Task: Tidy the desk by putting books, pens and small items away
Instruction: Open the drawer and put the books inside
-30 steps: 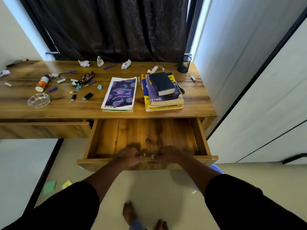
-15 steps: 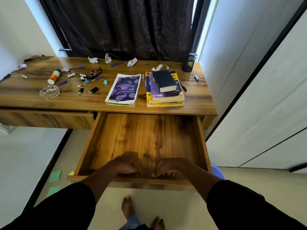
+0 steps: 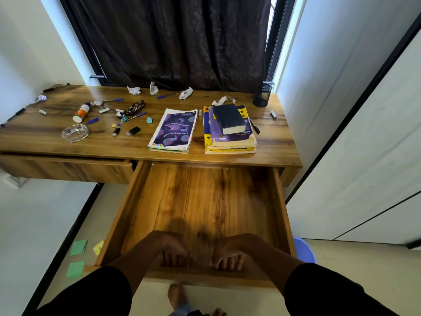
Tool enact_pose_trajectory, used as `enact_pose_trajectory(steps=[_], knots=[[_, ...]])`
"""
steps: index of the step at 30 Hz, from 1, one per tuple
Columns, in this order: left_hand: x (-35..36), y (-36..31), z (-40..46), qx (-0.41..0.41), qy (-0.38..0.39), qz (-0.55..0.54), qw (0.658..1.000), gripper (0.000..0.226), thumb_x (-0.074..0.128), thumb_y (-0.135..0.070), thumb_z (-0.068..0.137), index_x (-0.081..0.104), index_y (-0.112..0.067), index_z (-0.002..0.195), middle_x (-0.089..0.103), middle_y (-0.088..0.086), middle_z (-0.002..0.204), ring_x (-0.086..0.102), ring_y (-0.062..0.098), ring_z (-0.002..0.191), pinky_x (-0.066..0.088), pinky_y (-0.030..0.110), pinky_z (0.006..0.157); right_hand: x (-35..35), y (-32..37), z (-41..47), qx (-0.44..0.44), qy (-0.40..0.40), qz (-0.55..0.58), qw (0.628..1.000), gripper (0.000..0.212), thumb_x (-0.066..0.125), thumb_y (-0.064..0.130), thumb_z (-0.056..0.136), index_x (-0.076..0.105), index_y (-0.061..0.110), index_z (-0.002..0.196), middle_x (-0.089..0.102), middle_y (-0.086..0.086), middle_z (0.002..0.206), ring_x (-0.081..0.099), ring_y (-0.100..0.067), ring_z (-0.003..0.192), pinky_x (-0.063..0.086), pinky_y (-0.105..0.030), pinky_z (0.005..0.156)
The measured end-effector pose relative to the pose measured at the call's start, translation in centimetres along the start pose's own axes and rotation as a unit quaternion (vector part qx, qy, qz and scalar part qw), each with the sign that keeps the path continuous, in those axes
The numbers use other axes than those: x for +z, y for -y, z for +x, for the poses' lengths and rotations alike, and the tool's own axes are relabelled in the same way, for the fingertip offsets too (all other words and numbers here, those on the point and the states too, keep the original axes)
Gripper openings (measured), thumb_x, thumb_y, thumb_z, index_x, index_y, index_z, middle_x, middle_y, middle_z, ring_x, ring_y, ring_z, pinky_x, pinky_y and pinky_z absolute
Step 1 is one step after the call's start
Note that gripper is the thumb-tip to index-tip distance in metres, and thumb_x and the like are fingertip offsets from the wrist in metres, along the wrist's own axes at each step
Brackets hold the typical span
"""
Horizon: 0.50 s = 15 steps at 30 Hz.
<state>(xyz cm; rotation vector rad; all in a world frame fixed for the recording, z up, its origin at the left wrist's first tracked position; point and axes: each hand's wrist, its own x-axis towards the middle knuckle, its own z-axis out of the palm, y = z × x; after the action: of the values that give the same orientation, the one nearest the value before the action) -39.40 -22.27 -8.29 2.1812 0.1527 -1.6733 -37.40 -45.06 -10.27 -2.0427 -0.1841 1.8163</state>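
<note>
**Drawer out, both hands on its front edge: risks from here**

My left hand point(image 3: 173, 252) and right hand point(image 3: 230, 253) sit side by side, a small gap between them, fingers curled over the front edge of the drawer point(image 3: 205, 275). Grip is on that edge only; nothing else is held.

The drawer looks pulled far out, bare wood inside. Risk 1: more pull could bring it off its runners, and its front would drop toward my foot point(image 3: 176, 297) directly below.

Everything to put away lies on the table point(image 3: 278, 142) beyond. The book stack point(image 3: 230, 133) has a thick dark book point(image 3: 227, 118) resting askew on top. Risk 2: lifting the stack as one, that book probably slides off.

Pens point(image 3: 131, 118), caps and small bits lie scattered at left, near a glass ashtray point(image 3: 75, 132). Risk 3: a sweeping reach could roll pens off the edge or knock the glass.
</note>
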Motion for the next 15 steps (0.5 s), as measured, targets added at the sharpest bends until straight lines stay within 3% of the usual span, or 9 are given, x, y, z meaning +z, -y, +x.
enact_pose_trajectory(steps=[2, 6, 8, 10, 13, 15], knots=[[-0.2, -0.2, 0.2, -0.011, 0.025, -0.004, 1.0, 0.03, 0.06, -0.041, 0.094, 0.069, -0.016, 0.107, 0.068, 0.002, 0.088, 0.063, 0.017, 0.078, 0.052, 0.035, 0.086, 0.0, 0.3, 0.1, 0.006, 0.008, 0.0, 1.0, 0.053, 0.057, 0.043, 0.101, 0.057, 0.007, 0.141, 0.054, -0.021, 0.144, 0.051, -0.038, 0.134, 0.047, -0.049, 0.108], [-1.0, -0.2, 0.7, -0.001, 0.018, -0.059, 0.998, 0.029, 0.051, -0.031, 0.102, 0.063, -0.008, 0.115, 0.067, 0.008, 0.09, 0.064, 0.026, 0.083, 0.056, 0.038, 0.08, -0.6, 1.4, 0.4, 0.029, 0.017, -0.018, 0.999, 0.052, 0.054, 0.04, 0.103, 0.053, 0.006, 0.143, 0.055, -0.022, 0.145, 0.053, -0.037, 0.135, 0.045, -0.049, 0.11], [-2.3, 0.5, 1.2, 0.034, -0.033, -0.099, 0.994, 0.034, 0.048, -0.032, 0.105, 0.061, -0.006, 0.124, 0.069, 0.01, 0.099, 0.066, 0.027, 0.087, 0.058, 0.042, 0.085, -1.3, 2.3, 0.3, 0.022, 0.001, -0.017, 1.0, 0.051, 0.052, 0.039, 0.104, 0.051, 0.007, 0.144, 0.057, -0.02, 0.144, 0.054, -0.035, 0.134, 0.045, -0.049, 0.11], [-4.3, 1.2, 1.2, 0.078, -0.12, -0.133, 0.981, 0.027, 0.053, -0.035, 0.103, 0.063, -0.015, 0.119, 0.072, 0.004, 0.099, 0.069, 0.018, 0.081, 0.059, 0.038, 0.08, -2.5, 3.4, 0.0, -0.012, -0.044, -0.005, 0.999, 0.046, 0.055, 0.036, 0.103, 0.054, 0.01, 0.142, 0.062, -0.017, 0.137, 0.059, -0.031, 0.129, 0.048, -0.047, 0.105], [-8.2, 1.9, 0.6, 0.133, -0.27, -0.199, 0.933, 0.015, 0.069, -0.026, 0.095, 0.069, -0.02, 0.109, 0.076, 0.006, 0.098, 0.075, 0.019, 0.087, 0.063, 0.042, 0.081, -5.4, 5.5, -0.5, -0.09, -0.156, 0.02, 0.983, 0.038, 0.064, 0.032, 0.098, 0.062, 0.014, 0.132, 0.068, -0.01, 0.122, 0.066, -0.024, 0.107, 0.055, -0.044, 0.096], [-10.9, 2.2, -0.4, 0.141, -0.317, -0.248, 0.905, 0.013, 0.067, -0.025, 0.096, 0.069, -0.021, 0.109, 0.076, 0.006, 0.094, 0.076, 0.02, 0.083, 0.064, 0.039, 0.073, -7.5, 7.3, -0.7, -0.139, -0.224, 0.039, 0.964, 0.034, 0.066, 0.027, 0.097, 0.065, 0.013, 0.128, 0.069, -0.012, 0.12, 0.067, -0.022, 0.097, 0.058, -0.043, 0.088]])
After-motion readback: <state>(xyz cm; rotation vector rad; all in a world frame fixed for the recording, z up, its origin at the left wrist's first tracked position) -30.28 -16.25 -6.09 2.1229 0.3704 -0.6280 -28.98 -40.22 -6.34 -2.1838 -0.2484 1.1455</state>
